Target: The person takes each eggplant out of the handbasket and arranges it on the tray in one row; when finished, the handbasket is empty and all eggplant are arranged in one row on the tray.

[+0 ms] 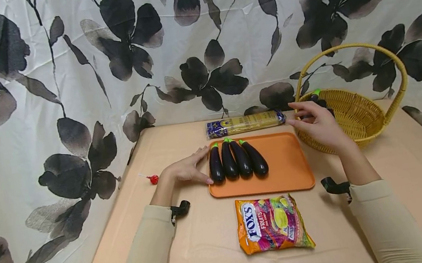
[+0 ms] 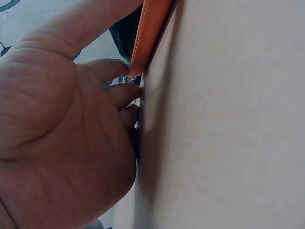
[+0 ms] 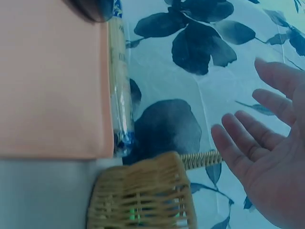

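Four aubergines lie side by side on the left part of the orange tray, with another dark one, green-capped, in the wicker basket to its right. The left hand is at the tray's left edge, fingers loosely extended and gripping nothing, seemingly steadying it. The right hand is by the basket's left side, near the end of the spaghetti pack, its fingers spread and empty. The step in hand looks like shifting aubergines between basket and tray, though which way I cannot tell. The next move probably calls for closing the right fingers round one aubergine while clearing the basket's handle.
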`<move>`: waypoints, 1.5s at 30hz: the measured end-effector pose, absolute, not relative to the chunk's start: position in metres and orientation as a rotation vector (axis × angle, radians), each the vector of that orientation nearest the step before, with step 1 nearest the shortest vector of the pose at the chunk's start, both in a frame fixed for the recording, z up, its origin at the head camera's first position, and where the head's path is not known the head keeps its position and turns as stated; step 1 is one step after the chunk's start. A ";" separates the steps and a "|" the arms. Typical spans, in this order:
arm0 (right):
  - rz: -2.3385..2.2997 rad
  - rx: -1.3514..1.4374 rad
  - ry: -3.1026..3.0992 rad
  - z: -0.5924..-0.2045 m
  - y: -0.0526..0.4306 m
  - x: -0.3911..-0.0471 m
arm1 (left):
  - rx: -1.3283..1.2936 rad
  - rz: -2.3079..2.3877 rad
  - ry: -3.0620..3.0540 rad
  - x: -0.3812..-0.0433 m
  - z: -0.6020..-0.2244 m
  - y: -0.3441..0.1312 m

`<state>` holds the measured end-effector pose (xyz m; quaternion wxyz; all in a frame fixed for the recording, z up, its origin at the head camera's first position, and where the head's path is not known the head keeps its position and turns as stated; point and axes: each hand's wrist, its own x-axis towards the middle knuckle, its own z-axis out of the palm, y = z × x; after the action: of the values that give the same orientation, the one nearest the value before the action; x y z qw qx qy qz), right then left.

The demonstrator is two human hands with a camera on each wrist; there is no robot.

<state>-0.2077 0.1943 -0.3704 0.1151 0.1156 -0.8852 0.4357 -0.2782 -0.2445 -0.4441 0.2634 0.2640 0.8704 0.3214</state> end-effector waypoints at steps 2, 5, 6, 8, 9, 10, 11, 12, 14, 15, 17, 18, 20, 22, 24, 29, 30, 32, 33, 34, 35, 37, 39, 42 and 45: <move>1.285 0.322 -2.584 -0.370 0.199 -0.207 | 0.713 0.871 2.350 -0.278 -0.444 -0.245; 1.292 0.308 -2.583 -0.368 0.206 -0.205 | 0.703 0.875 2.351 -0.278 -0.445 -0.247; 1.285 0.299 -2.590 -0.368 0.209 -0.204 | 0.700 0.875 2.353 -0.278 -0.445 -0.247; 1.274 0.278 -2.608 -0.366 0.214 -0.203 | 0.694 0.873 2.357 -0.278 -0.445 -0.248; 1.269 0.266 -2.619 -0.365 0.217 -0.202 | 0.690 0.876 2.358 -0.278 -0.444 -0.248; 1.254 0.252 -2.634 -0.364 0.220 -0.201 | 0.689 0.876 2.360 -0.278 -0.444 -0.248; 1.248 0.234 -2.650 -0.362 0.223 -0.201 | 0.688 0.877 2.360 -0.278 -0.444 -0.249; 1.235 0.224 -2.663 -0.361 0.226 -0.200 | 0.687 0.878 2.358 -0.278 -0.444 -0.249; 1.216 0.201 -2.686 -0.358 0.232 -0.199 | 0.688 0.877 2.355 -0.278 -0.444 -0.249; 1.208 0.189 -2.694 -0.357 0.236 -0.199 | 0.689 0.876 2.355 -0.278 -0.444 -0.250; 1.200 0.156 -2.716 -0.355 0.242 -0.199 | 0.689 0.876 2.353 -0.278 -0.444 -0.250; 1.200 0.143 -2.724 -0.355 0.245 -0.200 | 0.690 0.875 2.353 -0.278 -0.445 -0.251; 1.202 0.119 -2.746 -0.354 0.249 -0.201 | 0.690 0.878 2.351 -0.278 -0.445 -0.251; 1.197 0.103 -2.761 -0.355 0.253 -0.202 | 0.692 0.884 2.344 -0.278 -0.445 -0.252; 1.176 0.104 -2.771 -0.357 0.258 -0.204 | 0.690 0.885 2.340 -0.277 -0.445 -0.252; 1.124 0.086 -2.806 -0.365 0.272 -0.212 | 0.690 0.881 2.339 -0.277 -0.444 -0.253; 1.122 0.077 -2.818 -0.367 0.275 -0.214 | 0.691 0.879 2.338 -0.276 -0.443 -0.253; 1.128 0.056 -2.834 -0.369 0.279 -0.215 | 0.694 0.876 2.338 -0.276 -0.443 -0.254; 1.137 0.047 -2.841 -0.369 0.280 -0.216 | 0.695 0.872 2.338 -0.276 -0.443 -0.254; 1.144 0.037 -2.848 -0.370 0.282 -0.216 | 0.694 0.876 2.334 -0.275 -0.442 -0.254; 1.153 0.031 -2.853 -0.370 0.283 -0.217 | 0.695 0.874 2.335 -0.275 -0.442 -0.255; 1.169 0.019 -2.861 -0.371 0.285 -0.218 | 0.698 0.872 2.337 -0.275 -0.442 -0.255; 1.177 0.003 -2.869 -0.372 0.286 -0.218 | 0.699 0.872 2.339 -0.276 -0.442 -0.255; 1.178 -0.016 -2.890 -0.375 0.289 -0.220 | 0.706 0.863 2.339 -0.276 -0.442 -0.256; 1.162 -0.037 -2.916 -0.378 0.292 -0.220 | 0.714 0.859 2.339 -0.276 -0.442 -0.256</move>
<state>-0.2204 0.2916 -0.3784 0.0010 -0.0118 -0.9289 0.3702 -0.2757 -0.2560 -0.4424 0.2714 0.2651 0.8685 0.3189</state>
